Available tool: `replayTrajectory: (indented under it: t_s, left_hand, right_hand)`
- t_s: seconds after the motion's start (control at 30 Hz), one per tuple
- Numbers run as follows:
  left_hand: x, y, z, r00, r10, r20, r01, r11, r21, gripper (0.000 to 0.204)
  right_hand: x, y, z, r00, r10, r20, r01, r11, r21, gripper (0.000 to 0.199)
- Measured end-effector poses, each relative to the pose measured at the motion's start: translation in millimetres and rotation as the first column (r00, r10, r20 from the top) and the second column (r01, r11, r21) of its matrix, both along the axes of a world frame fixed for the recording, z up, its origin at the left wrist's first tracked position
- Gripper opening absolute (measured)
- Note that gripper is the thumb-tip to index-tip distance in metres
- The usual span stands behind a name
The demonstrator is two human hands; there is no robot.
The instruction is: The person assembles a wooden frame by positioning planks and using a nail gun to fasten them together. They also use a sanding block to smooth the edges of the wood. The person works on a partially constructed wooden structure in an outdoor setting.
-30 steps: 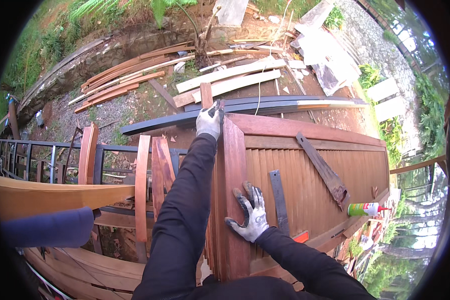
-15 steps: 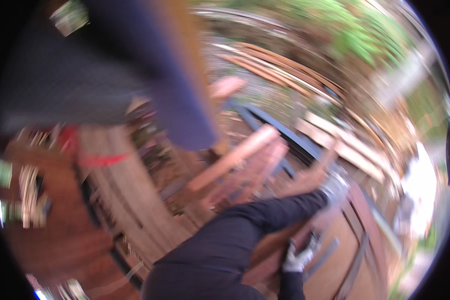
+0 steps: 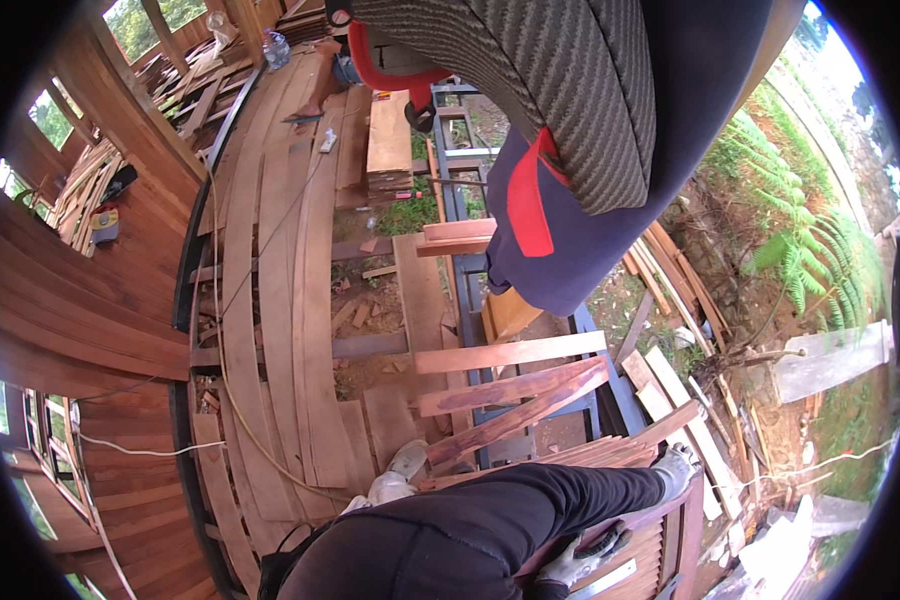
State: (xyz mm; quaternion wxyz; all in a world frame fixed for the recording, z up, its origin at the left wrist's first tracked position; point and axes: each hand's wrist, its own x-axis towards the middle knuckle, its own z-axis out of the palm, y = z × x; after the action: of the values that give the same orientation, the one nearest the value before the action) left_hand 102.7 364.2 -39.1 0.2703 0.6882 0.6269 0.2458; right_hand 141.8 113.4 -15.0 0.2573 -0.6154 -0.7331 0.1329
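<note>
My left hand (image 3: 678, 472), in a grey glove, reaches across to the right and grips the end of a reddish-brown wooden board (image 3: 686, 525). Close below it, my gloved right hand (image 3: 573, 562) is curled round something dark; I cannot make out what. A flat pale metal strip (image 3: 606, 580) lies beside this hand, over a row of narrow slats (image 3: 642, 566). Several thin planks (image 3: 595, 453) lie beyond my left forearm. Farther off, loose boards (image 3: 510, 352) rest across a dark metal frame (image 3: 610, 368).
A dark textured shape with a red tab (image 3: 532, 205) hides much of the upper middle. Long floorboards (image 3: 240, 260) run along the left, with a cable (image 3: 220, 360) across them. Gaps between joists show soil. Another person's arm (image 3: 317, 85) is at the far end. A white-gloved shape or shoe (image 3: 407, 458) lies nearby.
The view has swung and sharpened from a blur. The large dark shape has shifted from upper left to upper middle. My left hand stays at the board; my right hand appears lower.
</note>
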Motion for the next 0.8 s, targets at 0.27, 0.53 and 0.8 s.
replayTrajectory:
  t_s: [0.27,0.53,0.8]
  left_hand:
    - [-13.9,18.4,22.7,0.969,0.048,0.244,-0.028,0.996,-0.087,0.041]
    - [-25.8,66.6,-52.5,0.842,-0.076,0.534,-0.068,0.967,0.244,0.031]
    - [-41.5,47.9,-88.2,0.702,-0.03,0.711,-0.077,0.99,0.117,0.039]
  right_hand:
    - [-12.0,-1.1,11.4,0.994,-0.097,0.047,0.103,0.985,-0.141,0.085]
    - [-33.6,10.8,24.4,0.954,-0.134,0.27,0.205,0.945,-0.256,0.086]
    - [-36.0,4.8,29.5,0.969,-0.156,0.189,0.193,0.961,-0.197,0.091]
